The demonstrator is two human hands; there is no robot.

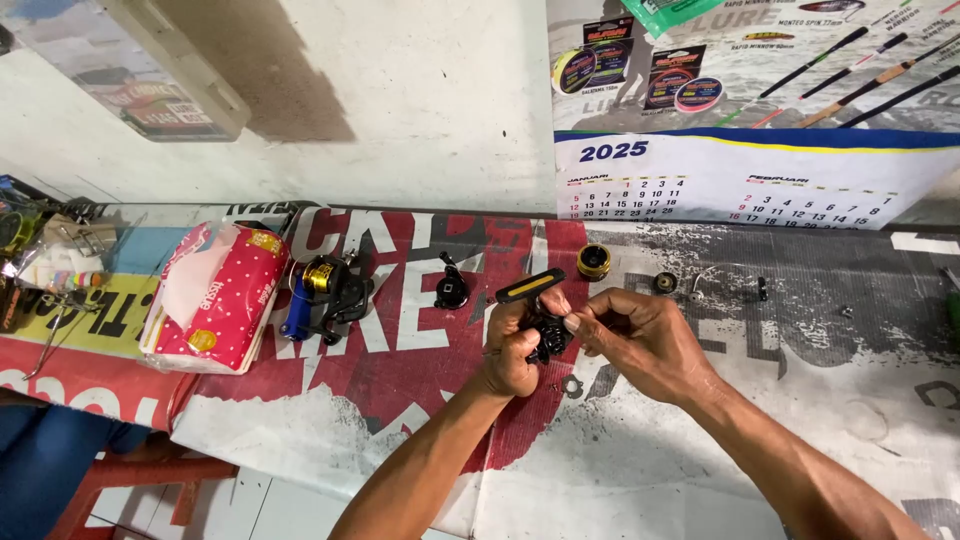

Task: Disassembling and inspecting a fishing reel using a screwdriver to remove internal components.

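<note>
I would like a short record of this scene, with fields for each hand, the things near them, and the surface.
left hand: holds a black-and-yellow handled tool and grips a small black reel part
right hand: fingertips pinch the same black part
near the hands: black knob piece, gold-and-black round cap, small washer
further left: black, gold and blue fishing reel, pink tissue pack
surface: table covered with a printed banner
wall: calendar

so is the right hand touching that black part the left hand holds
Touching. The head view shows the right hand with its fingers pinched against the black part, which the left hand grips, with no gap visible.
</note>
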